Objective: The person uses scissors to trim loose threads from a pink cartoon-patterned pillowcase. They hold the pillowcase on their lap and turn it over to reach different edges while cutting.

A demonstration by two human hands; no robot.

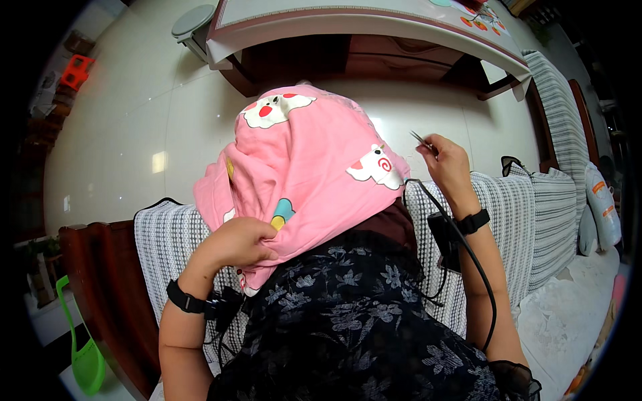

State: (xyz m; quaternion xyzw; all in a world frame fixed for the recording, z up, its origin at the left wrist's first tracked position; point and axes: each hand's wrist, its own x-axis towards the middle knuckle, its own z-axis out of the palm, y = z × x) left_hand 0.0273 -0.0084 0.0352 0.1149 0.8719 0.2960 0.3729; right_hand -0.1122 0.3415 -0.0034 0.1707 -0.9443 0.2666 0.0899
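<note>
Pink printed fabric (316, 165) with white, red, yellow and blue figures lies draped in folds over my lap. My left hand (248, 243) pinches its near left edge between thumb and fingers. Off the fabric's right side, my right hand (444, 160) is raised and holds a small pointed metal tool (420, 139), perhaps a pair of tweezers or thread snips; its lower part is hidden in the fingers. Each wrist wears a black strap. A black cable (469, 243) runs past my right forearm.
A low table with a white cover (361, 22) stands in front, a grey lidded bin (193, 25) at its left. I sit on a wooden sofa (108, 301) with striped covers (506, 225). A green plastic item (88, 366) is at lower left, a red stool (76, 71) at far left.
</note>
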